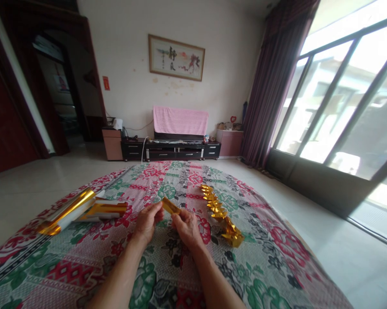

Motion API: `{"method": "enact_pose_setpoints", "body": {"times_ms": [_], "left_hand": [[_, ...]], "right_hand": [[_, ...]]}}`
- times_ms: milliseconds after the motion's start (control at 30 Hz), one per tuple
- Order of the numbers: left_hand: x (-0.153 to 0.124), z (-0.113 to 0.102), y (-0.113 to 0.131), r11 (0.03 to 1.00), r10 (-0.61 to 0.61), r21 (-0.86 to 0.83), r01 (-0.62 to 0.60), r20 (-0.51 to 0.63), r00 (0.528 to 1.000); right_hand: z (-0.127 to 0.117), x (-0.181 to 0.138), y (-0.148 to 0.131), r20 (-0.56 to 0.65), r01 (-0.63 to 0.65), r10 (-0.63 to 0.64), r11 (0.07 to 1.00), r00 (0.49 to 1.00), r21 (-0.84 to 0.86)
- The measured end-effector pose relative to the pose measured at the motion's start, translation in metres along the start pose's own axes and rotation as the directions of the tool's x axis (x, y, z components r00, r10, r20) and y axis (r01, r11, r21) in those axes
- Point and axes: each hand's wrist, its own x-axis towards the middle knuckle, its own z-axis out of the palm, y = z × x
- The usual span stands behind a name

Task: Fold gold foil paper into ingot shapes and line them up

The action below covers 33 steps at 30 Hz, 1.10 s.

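Observation:
Between my two hands is a folded strip of gold foil paper [170,205], held above the patterned cloth. My left hand [147,221] pinches its left end between thumb and fingers. At the other end, my right hand [187,226] grips the strip with the thumb on top. To the right lies a row of folded gold paper ingots [217,209], running away from me. On the left are curled gold foil sheets [72,210] with pale undersides, some overlapping.
A floral cloth [167,274] covers the surface under my hands. Beyond it stands a low dark cabinet [175,153] with a pink towel [180,120] draped over something on top. A purple curtain [264,86] and large windows are to the right.

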Motion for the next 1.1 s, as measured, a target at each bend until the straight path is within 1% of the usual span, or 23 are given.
{"method": "enact_pose_setpoints", "body": {"times_ms": [67,133,300,400,500,667,867,1000,1100], "left_hand": [[0.002,-0.002,0.001,0.998,0.000,-0.068,-0.002,-0.027,1.000],[0.004,-0.004,0.002,0.996,-0.005,-0.088,0.004,-0.020,1.000],[0.000,-0.001,0.001,0.999,-0.035,0.042,0.031,0.086,0.996],[-0.001,-0.001,0.000,0.996,-0.033,0.082,0.023,0.122,0.992],[0.000,-0.002,-0.001,0.996,-0.033,0.089,0.023,0.115,0.993],[0.000,-0.002,0.000,0.995,-0.032,0.103,0.019,0.126,0.991],[-0.002,-0.002,0.000,0.994,-0.021,0.113,0.005,0.146,0.989],[0.000,-0.003,-0.002,0.993,-0.018,0.121,0.000,0.149,0.989],[0.000,-0.003,-0.001,0.993,-0.018,0.119,-0.001,0.154,0.988]], "right_hand": [[-0.002,0.000,-0.004,-0.022,-0.027,0.027,0.999,0.999,0.020],[-0.003,0.000,-0.008,-0.036,-0.042,0.043,0.998,0.998,0.035],[-0.002,0.000,-0.008,-0.023,-0.019,0.020,0.998,1.000,0.056],[-0.001,0.000,-0.006,0.002,0.000,0.000,0.999,1.000,0.051],[-0.002,0.000,-0.008,0.010,0.005,-0.006,0.998,1.000,0.058],[-0.006,-0.001,-0.017,0.008,-0.004,0.003,0.992,1.000,0.123],[-0.008,-0.002,-0.020,-0.064,-0.051,0.054,0.997,0.996,0.050],[-0.007,-0.001,-0.016,-0.042,-0.065,0.068,0.995,0.997,0.070],[-0.006,0.000,-0.015,-0.012,-0.053,0.055,0.993,0.998,0.101]]}}
